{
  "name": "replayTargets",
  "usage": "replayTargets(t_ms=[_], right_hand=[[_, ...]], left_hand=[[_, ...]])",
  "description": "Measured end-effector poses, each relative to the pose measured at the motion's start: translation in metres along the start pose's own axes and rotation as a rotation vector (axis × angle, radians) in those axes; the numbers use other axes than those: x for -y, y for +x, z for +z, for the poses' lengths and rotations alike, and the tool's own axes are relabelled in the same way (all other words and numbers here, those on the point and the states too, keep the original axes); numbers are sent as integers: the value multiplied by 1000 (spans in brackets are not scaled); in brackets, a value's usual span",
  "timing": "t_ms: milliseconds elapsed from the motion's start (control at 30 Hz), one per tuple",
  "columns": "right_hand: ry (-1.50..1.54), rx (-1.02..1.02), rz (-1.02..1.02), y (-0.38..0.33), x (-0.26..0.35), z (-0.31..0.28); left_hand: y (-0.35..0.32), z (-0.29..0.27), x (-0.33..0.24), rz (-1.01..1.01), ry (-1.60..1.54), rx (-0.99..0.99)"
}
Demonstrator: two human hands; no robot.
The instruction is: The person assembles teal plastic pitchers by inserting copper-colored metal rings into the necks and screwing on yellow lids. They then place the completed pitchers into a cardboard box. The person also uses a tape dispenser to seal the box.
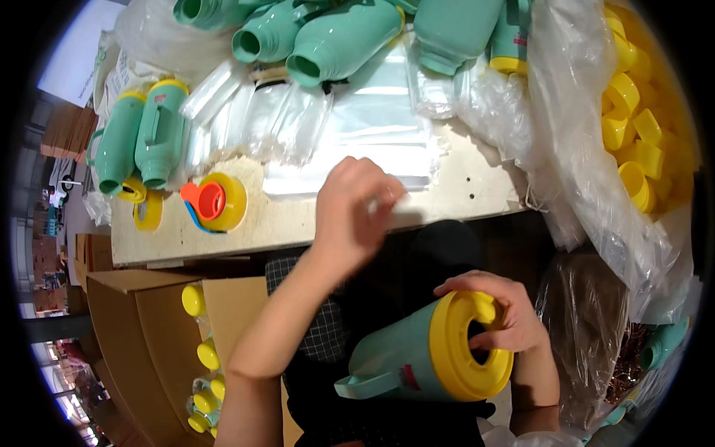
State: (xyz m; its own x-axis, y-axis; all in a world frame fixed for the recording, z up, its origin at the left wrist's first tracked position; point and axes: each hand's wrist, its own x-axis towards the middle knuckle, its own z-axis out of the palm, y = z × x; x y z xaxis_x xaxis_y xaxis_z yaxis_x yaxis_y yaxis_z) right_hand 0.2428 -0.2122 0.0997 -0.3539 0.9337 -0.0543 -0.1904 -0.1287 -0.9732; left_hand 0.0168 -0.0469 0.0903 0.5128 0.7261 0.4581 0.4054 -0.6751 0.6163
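Observation:
My right hand grips a green thermos flask body by its yellow end ring, the thumb hooked into the dark round hole in that ring. The flask lies tilted over my lap, its handle toward the lower left. My left hand is raised at the table's front edge, its fingers curled together and smeared by motion; whatever they may hold cannot be made out. Just beyond it lies a stack of clear plastic bags.
More green flask bodies lie along the table's back, others at left. Near them sit an orange ring and a tape roll. An open carton holds yellow-capped flasks; a plastic sack of yellow parts stands right.

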Motion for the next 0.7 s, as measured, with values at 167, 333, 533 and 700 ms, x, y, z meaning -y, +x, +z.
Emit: replayTargets(t_ms=[167, 333, 533, 700], right_hand=[[-159, 12, -39, 27, 10, -6], [99, -388, 201, 76, -19, -14], [-161, -355, 295, 106, -28, -5], [-177, -278, -7, 85, -37, 1]], left_hand=[[-2, 40, 110, -435, 14, 47], [16, 28, 96, -728, -492, -209], [-43, 31, -9, -669, -883, -92], [-48, 19, -50, -580, -410, 75]])
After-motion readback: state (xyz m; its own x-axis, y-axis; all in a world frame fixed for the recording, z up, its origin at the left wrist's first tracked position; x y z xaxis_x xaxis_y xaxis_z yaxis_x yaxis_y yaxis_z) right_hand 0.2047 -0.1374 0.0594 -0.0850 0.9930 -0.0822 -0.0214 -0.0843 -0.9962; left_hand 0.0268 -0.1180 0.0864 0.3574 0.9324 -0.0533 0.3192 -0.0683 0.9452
